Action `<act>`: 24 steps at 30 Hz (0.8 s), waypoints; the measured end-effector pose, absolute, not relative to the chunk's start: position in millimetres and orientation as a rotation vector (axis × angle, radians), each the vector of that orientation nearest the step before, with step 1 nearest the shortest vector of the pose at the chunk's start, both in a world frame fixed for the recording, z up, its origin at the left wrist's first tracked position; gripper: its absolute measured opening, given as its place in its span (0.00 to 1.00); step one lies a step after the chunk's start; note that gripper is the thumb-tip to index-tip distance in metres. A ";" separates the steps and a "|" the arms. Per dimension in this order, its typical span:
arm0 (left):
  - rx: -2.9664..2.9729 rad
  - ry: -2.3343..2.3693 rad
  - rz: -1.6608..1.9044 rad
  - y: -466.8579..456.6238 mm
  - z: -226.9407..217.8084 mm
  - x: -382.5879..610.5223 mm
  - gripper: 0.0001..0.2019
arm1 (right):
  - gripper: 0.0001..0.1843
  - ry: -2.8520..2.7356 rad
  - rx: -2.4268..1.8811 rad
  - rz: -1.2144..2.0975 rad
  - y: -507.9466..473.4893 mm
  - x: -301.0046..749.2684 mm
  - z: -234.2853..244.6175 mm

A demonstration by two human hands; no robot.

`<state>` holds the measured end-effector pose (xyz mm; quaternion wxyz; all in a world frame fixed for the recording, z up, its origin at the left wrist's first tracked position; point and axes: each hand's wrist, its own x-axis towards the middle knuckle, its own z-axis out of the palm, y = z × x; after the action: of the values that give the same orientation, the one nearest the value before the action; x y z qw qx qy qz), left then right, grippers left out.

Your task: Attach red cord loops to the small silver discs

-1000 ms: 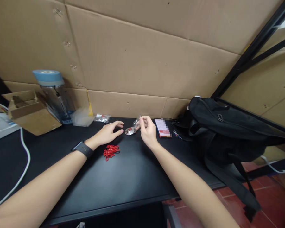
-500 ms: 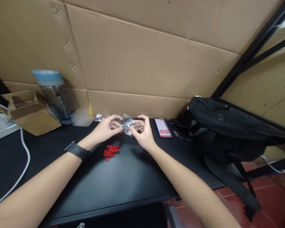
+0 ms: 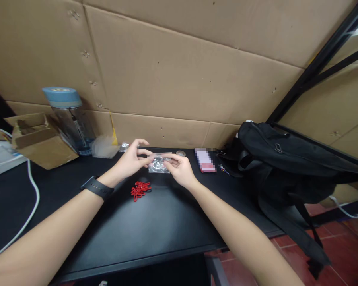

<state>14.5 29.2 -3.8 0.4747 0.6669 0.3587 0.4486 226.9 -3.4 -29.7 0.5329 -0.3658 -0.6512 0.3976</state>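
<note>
A small clear plastic bag (image 3: 158, 166) with shiny silvery bits inside is stretched between my two hands above the black tabletop. My left hand (image 3: 135, 159) pinches its left edge between thumb and finger; the index finger is raised off it. On the right edge, my right hand (image 3: 179, 169) grips the bag with thumb and fingertips. What the bits are is too small to make out. Nearer to me, a little pile of red cord loops (image 3: 141, 190) lies on the table, below my left hand and touched by neither hand.
A phone (image 3: 205, 160) lies right of my hands, beside a black backpack (image 3: 283, 159). A roll of tape (image 3: 180, 153) is behind my right hand. At left stand a blue-lidded bottle (image 3: 66, 119), an open cardboard box (image 3: 44, 145), clear bags (image 3: 105, 147) and a white cable (image 3: 32, 190).
The crumpled bag is now spread flatter and upright between my hands. My right-hand fingers have closed in on its edge. The red loops have not moved.
</note>
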 end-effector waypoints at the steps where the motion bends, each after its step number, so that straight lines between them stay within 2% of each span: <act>1: 1.629 0.891 1.084 29.8 -3.2 13.2 0.29 | 0.22 -1.570 -0.897 0.956 -3.4 228.2 -29.5; 4: 1.619 0.950 1.046 32.5 -2.5 9.3 0.27 | 0.30 -1.623 -0.963 0.950 -4.9 230.4 -28.3; 10: 1.641 0.929 1.039 38.1 -7.5 5.5 0.22 | 0.22 -1.701 -0.914 0.887 -7.3 229.3 -25.7; 17: 1.891 0.899 1.040 32.9 1.2 7.5 0.14 | 0.32 -1.713 -0.925 0.741 -10.5 230.1 -23.4; 21: 2.025 0.931 0.979 30.4 4.2 7.0 0.17 | 0.34 -1.695 -0.911 0.748 -11.6 230.7 -22.1; 24: 2.056 0.990 0.973 32.2 2.1 3.9 0.16 | 0.30 -1.676 -0.915 0.749 -11.3 230.0 -20.5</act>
<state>3.9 32.2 2.1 0.3244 0.7841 0.3774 0.3708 230.0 -11.3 -20.5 0.5186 -0.3813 -0.6986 0.3123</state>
